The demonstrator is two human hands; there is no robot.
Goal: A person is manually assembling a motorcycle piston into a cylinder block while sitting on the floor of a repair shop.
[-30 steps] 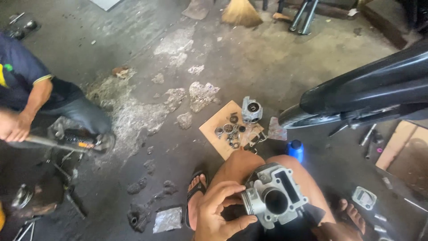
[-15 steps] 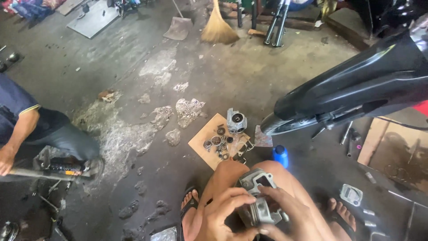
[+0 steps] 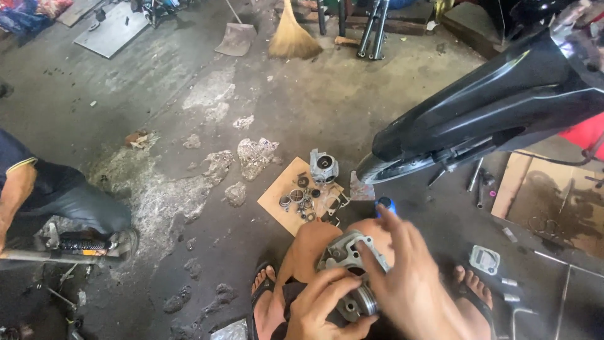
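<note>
Head view, both hands on grey engine cylinder (image 3: 343, 255) over knees, left hand (image 3: 327, 305) fingers clamped beneath, right hand (image 3: 415, 283) blurred, covering it, grip unclear, part half hidden.

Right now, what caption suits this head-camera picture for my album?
Both hands, left and right, grip a grey engine cylinder above small parts on cardboard.

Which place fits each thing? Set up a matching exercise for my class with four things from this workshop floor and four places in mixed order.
Things:
1. broom
2. metal engine cylinder
3. small engine parts
4. blue cap

Places:
A. on the cardboard sheet
B. between left hand and right hand
C. at the top, beside the dustpan
D. just beyond the right fingertips

Pairs: 1-C, 2-B, 3-A, 4-D
</note>
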